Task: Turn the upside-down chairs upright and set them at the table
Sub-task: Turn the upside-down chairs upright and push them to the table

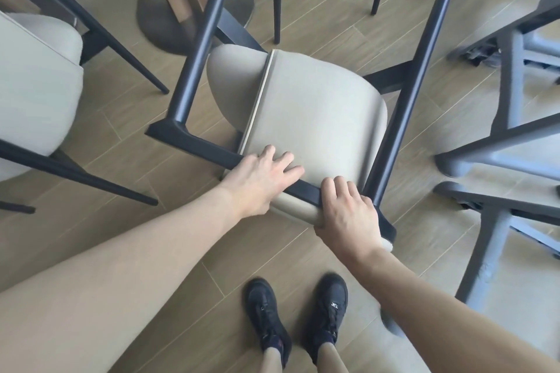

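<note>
A beige padded chair [312,106] with a dark frame hangs tilted in front of me, two of its dark legs [200,39] pointing up and away. My left hand [260,179] lies over the near frame bar, fingers spread onto the cushion. My right hand [348,215] grips the chair's near padded edge and bar. The table's round metal base [157,21] and wooden column stand on the floor beyond the chair.
Another beige chair [33,82] with dark legs is close at the left. Grey chair frames [509,142] crowd the right side. My two black shoes [297,315] stand on the wood-plank floor just below the held chair.
</note>
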A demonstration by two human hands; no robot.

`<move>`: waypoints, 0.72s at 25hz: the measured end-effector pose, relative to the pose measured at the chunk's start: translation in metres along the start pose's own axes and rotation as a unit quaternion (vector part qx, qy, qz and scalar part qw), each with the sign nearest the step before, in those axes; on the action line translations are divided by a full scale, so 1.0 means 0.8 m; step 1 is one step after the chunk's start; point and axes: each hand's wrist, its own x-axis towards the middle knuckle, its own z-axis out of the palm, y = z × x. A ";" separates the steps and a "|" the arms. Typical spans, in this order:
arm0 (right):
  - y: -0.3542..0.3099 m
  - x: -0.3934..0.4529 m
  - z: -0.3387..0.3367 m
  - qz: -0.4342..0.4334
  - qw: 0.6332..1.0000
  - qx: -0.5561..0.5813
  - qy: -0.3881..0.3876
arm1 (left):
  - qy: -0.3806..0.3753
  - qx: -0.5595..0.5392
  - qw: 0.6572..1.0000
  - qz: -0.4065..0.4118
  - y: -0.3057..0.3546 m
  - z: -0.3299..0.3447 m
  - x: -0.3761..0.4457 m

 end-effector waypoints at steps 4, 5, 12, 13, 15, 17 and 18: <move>0.007 0.014 -0.006 -0.034 0.999 -0.020 -0.021 | -0.027 0.040 0.998 0.037 -0.005 -0.011 0.010; 0.008 0.015 -0.007 -0.037 0.998 -0.026 -0.034 | -0.037 0.040 0.998 0.043 -0.005 -0.016 0.010; -0.017 -0.038 -0.050 -0.068 0.991 -0.022 -0.113 | -0.089 0.044 0.990 0.096 0.006 -0.053 -0.049; -0.023 -0.047 -0.063 -0.074 0.990 -0.015 -0.118 | -0.092 0.049 0.989 0.102 0.002 -0.065 -0.061; -0.033 -0.060 -0.097 -0.082 0.989 0.003 -0.121 | -0.102 0.065 0.987 0.109 -0.008 -0.096 -0.081; -0.048 -0.076 -0.143 -0.088 0.987 0.032 -0.131 | -0.125 0.062 0.983 0.119 -0.026 -0.137 -0.107; -0.055 -0.082 -0.170 -0.092 0.985 0.046 -0.140 | -0.147 0.054 0.981 0.119 -0.036 -0.160 -0.118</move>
